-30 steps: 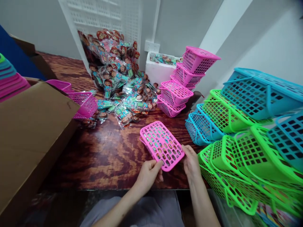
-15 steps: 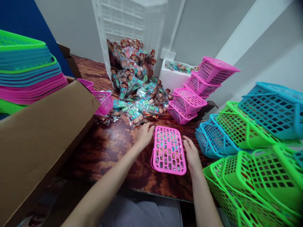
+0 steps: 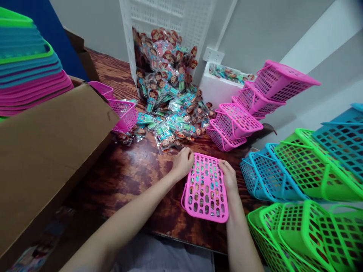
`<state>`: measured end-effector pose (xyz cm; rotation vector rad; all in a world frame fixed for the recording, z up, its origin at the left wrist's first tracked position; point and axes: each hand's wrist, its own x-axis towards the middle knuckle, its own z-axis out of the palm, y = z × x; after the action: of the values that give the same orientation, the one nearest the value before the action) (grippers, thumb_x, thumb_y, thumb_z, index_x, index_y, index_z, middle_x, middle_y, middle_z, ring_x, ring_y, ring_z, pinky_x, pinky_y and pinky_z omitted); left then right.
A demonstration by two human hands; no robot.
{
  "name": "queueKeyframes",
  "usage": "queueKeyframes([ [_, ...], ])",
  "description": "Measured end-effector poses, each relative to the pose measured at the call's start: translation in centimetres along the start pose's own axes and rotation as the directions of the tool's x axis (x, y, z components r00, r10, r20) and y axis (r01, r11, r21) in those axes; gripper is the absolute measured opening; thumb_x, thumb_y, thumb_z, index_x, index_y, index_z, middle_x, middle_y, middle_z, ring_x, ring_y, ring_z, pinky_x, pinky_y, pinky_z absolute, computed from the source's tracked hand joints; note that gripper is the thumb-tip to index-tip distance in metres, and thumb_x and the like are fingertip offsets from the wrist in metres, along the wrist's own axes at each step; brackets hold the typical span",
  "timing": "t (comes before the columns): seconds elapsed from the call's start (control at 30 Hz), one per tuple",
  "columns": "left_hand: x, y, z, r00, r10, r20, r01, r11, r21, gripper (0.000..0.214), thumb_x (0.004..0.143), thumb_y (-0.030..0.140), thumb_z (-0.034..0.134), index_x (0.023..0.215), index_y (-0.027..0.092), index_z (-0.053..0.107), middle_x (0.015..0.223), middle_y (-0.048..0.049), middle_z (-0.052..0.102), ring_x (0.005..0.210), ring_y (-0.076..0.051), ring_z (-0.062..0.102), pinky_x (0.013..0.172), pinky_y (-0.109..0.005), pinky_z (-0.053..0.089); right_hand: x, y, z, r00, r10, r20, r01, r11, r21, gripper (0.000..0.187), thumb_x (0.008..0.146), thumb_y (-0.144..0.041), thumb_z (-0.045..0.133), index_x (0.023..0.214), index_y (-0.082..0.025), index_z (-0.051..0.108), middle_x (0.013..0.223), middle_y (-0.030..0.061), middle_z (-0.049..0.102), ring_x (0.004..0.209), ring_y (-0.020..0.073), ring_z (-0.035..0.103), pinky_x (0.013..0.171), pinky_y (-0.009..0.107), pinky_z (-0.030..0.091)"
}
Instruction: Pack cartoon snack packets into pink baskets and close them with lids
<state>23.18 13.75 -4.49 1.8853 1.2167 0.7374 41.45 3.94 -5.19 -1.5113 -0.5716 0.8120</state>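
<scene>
A pink plastic basket (image 3: 206,189) with a perforated lid lies flat on the wooden table (image 3: 133,177) just in front of me; packets show through its holes. My left hand (image 3: 183,163) grips its far left corner, fingers curled over the edge. Along the right edge, near the far corner, my right hand (image 3: 228,176) presses with closed fingers. Beyond the basket lies a heap of doll-printed toy packets (image 3: 170,102).
A cardboard box (image 3: 48,151) fills the left, with stacked coloured lids (image 3: 25,71) above it. A white crate (image 3: 167,19) leans at the back. Pink baskets (image 3: 249,105) are stacked behind; blue baskets (image 3: 266,177) and green baskets (image 3: 306,226) crowd the right.
The basket was turned from a slanted position to lie lengthways and slid a little farther from me. Both hands shifted from its near corners to its far end.
</scene>
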Motion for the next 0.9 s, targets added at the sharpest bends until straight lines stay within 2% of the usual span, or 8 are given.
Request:
queueKeyframes([
  [0.1, 1.2, 1.2, -0.4, 0.994, 0.051, 0.1, -0.056, 0.997, 0.046, 0.02, 0.088, 0.018, 0.047, 0.08, 0.021, 0.066, 0.094, -0.0041, 0.065, 0.092, -0.02, 0.061, 0.082, -0.028, 0.043, 1.1, -1.0, 0.0, 0.991, 0.076, 0.112, -0.071, 0.996, -0.047, 0.032, 0.056, -0.042, 0.083, 0.068, -0.019, 0.064, 0.061, -0.0045, 0.062, 0.056, 0.0124, 0.052, 0.054, 0.023, 0.039],
  [0.2, 3.5, 2.2, -0.2, 0.968, 0.062, 0.244, -0.076, 0.996, 0.05, 0.018, 0.081, 0.022, 0.059, 0.064, 0.02, 0.064, 0.072, -0.001, 0.063, 0.078, -0.019, 0.061, 0.073, -0.026, 0.043, 2.3, -1.8, 0.7, 0.975, 0.142, 0.172, -0.136, 0.99, -0.043, 0.039, 0.055, -0.042, 0.087, 0.062, -0.019, 0.056, 0.055, -0.0061, 0.056, 0.05, 0.0111, 0.049, 0.051, 0.023, 0.037],
  [0.3, 4.9, 2.5, 0.4, 0.939, 0.061, 0.339, -0.069, 0.998, 0.012, 0.023, 0.08, 0.03, 0.066, 0.059, 0.02, 0.062, 0.06, 0.003, 0.058, 0.064, -0.015, 0.058, 0.062, -0.024, 0.041, 2.9, -1.8, 1.4, 0.949, 0.221, 0.223, -0.228, 0.974, 0.007, 0.047, 0.051, -0.041, 0.091, 0.06, -0.021, 0.049, 0.052, -0.0084, 0.052, 0.047, 0.0097, 0.047, 0.049, 0.023, 0.038],
  [0.4, 4.8, 2.1, 1.1, 0.94, 0.063, 0.336, -0.058, 0.998, -0.024, 0.025, 0.084, 0.033, 0.063, 0.062, 0.019, 0.063, 0.06, 0.0043, 0.058, 0.061, -0.013, 0.055, 0.059, -0.022, 0.038, 3.1, -1.3, 1.6, 0.956, 0.203, 0.213, -0.213, 0.977, 0.029, 0.048, 0.051, -0.042, 0.092, 0.06, -0.02, 0.05, 0.053, -0.0078, 0.053, 0.047, 0.0093, 0.047, 0.049, 0.023, 0.039],
  [0.6, 3.6, 1.7, 2.2, 0.977, 0.043, 0.211, -0.036, 0.999, -0.039, 0.027, 0.085, 0.037, 0.064, 0.064, 0.02, 0.062, 0.064, 0.0021, 0.058, 0.065, -0.015, 0.055, 0.066, -0.026, 0.041, 3.2, -0.8, 1.6, 0.967, 0.138, 0.214, -0.135, 0.99, -0.029, 0.046, 0.055, -0.053, 0.088, 0.06, -0.019, 0.057, 0.053, -0.006, 0.056, 0.048, 0.0094, 0.048, 0.052, 0.024, 0.04],
  [0.7, 2.8, 1.7, 1.4, 0.993, 0.032, 0.112, -0.026, 0.998, -0.059, 0.022, 0.087, 0.038, 0.062, 0.074, 0.02, 0.064, 0.082, -0.0005, 0.064, 0.079, -0.017, 0.059, 0.076, -0.026, 0.043, 2.5, -1.0, 1.1, 0.992, 0.045, 0.121, -0.039, 0.998, -0.054, 0.049, 0.054, -0.059, 0.085, 0.073, -0.018, 0.068, 0.07, -0.0012, 0.067, 0.063, 0.0138, 0.059, 0.062, 0.026, 0.047],
  [0.8, 0.2, 0.8, -0.8, 1.0, -0.003, -0.006, 0.002, 0.997, -0.083, 0.021, 0.095, 0.037, 0.051, 0.088, 0.02, 0.061, 0.097, -0.0029, 0.062, 0.092, -0.017, 0.057, 0.082, -0.027, 0.041, -0.5, -0.7, -1.0, 0.987, -0.091, -0.136, 0.081, 0.994, -0.073, 0.053, 0.06, -0.068, 0.078, 0.078, -0.019, 0.068, 0.078, -0.0005, 0.068, 0.071, 0.0144, 0.06, 0.066, 0.026, 0.047],
  [0.9, -3.8, -0.8, -2.4, 0.999, -0.042, 0.03, 0.045, 0.992, -0.122, 0.035, 0.096, 0.045, 0.046, 0.074, 0.019, 0.056, 0.073, 0.0009, 0.056, 0.072, -0.016, 0.053, 0.069, -0.026, 0.039, -5.5, 0.2, -3.9, 0.956, -0.15, -0.253, 0.073, 0.954, -0.29, 0.053, 0.07, -0.07, 0.07, 0.064, -0.018, 0.06, 0.061, -0.003, 0.058, 0.06, 0.0121, 0.05, 0.058, 0.025, 0.041],
])
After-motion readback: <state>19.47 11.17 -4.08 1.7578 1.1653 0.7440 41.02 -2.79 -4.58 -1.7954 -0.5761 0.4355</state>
